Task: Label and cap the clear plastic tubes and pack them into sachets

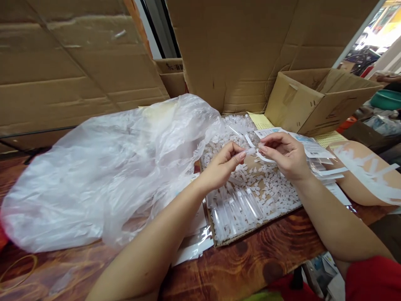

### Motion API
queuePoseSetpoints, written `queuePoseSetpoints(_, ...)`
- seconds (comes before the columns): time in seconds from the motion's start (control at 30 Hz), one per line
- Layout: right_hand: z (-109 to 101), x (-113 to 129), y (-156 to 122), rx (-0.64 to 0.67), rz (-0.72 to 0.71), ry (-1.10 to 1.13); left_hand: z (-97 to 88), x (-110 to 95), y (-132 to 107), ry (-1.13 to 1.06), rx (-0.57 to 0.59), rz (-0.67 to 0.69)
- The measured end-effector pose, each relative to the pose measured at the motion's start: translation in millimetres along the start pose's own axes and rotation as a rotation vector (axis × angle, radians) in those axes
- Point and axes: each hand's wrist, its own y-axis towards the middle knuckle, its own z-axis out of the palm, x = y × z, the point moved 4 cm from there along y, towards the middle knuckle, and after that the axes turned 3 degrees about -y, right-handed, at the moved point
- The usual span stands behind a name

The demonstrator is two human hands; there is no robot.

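Both hands meet over a shallow brown cardboard tray strewn with small white plastic bits.

Above the tray's middle, the left hand and right hand each pinch one end of a small clear plastic piece between thumb and forefinger, the other fingers curled. Clear plastic tubes lie at the tray's near end. A big crumpled translucent plastic bag lies left of the tray, a stack of printed white packets right of it, and an open brown cardboard box behind those.
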Motion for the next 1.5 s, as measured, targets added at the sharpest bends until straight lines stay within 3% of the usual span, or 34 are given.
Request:
queuePoseSetpoints(0.27, -1, 8, -3, 0.050, -0.054, 0.003, -0.7, 2, -2, -0.009, 0.022, -0.038)
queuePoseSetpoints(0.53, 8, 1, -9, 0.027, 0.041, 0.208, 2.0, -16, -6, -0.028, 0.061, -0.013)
queuePoseSetpoints(0.7, 24, -3, -17, -0.065, 0.140, 0.262, -4.8, -27, -9, 0.192, -0.015, 0.066)
queuePoseSetpoints(0.8, 25, -2, -16, -0.050, 0.245, 0.273, -7.1, -33, -11, 0.297, -0.034, 0.098)
queuePoseSetpoints(0.93, 19, -1, 1, 0.168, 0.270, 0.190, -11.6, -40, -9, 0.407, -0.047, 0.119)
queuePoseSetpoints(1.03, 23, -14, 18, 0.337, 0.250, -0.008, -28.7, -45, -6, 0.523, -0.212, 0.091)
queuePoseSetpoints(1.13, 42, -32, 30, 0.518, 0.162, -0.493, -52.0, -52, -8, 0.554, -0.420, 0.049)
queuePoseSetpoints(1.2, 59, -42, 30, 0.685, 0.087, -0.812, -61.7, -55, -11, 0.538, -0.461, 0.036)
queuePoseSetpoints(1.33, 81, -44, 25, 0.868, 0.048, -0.986, -61.3, -56, -13, 0.527, -0.338, 0.007)
queuePoseSetpoints(1.5, 76, -37, 21, 0.940, 0.028, -1.048, -51.5, -52, -13, 0.506, -0.182, -0.071)
